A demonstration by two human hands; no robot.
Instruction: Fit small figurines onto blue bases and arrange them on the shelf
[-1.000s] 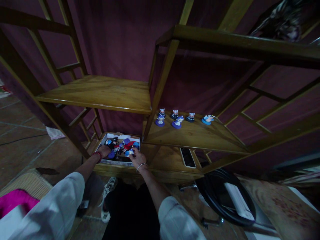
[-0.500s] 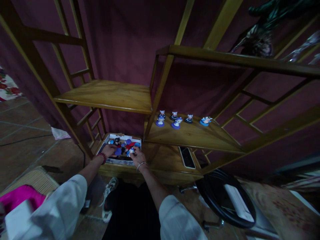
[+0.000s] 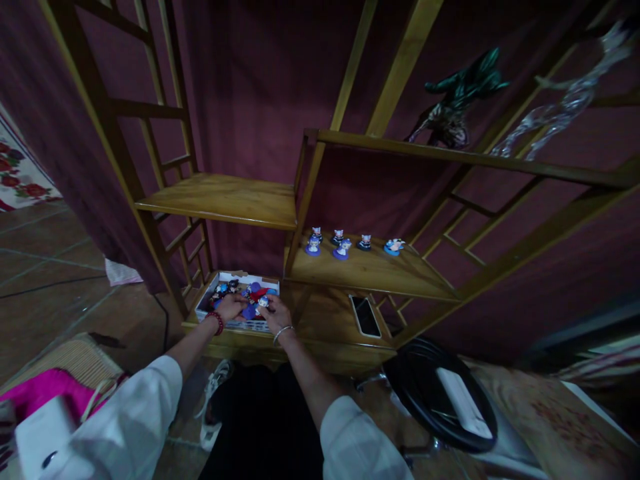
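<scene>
R hand [image 3: 278, 315] pinches blue-white fig. [image 3: 263, 302] at box [image 3: 257, 326]; L hand [image 3: 231, 307] half-curled nearby, can't tell if gripping

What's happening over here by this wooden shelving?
A person is bent over a box of small figurines, with both hands in it. The right hand holds a blue-and-white figurine. The left hand is in among the others; whether it grips one is hard to tell. Six more figures stand on the shelf to the right, and a dark-screened device lies below them.
</scene>
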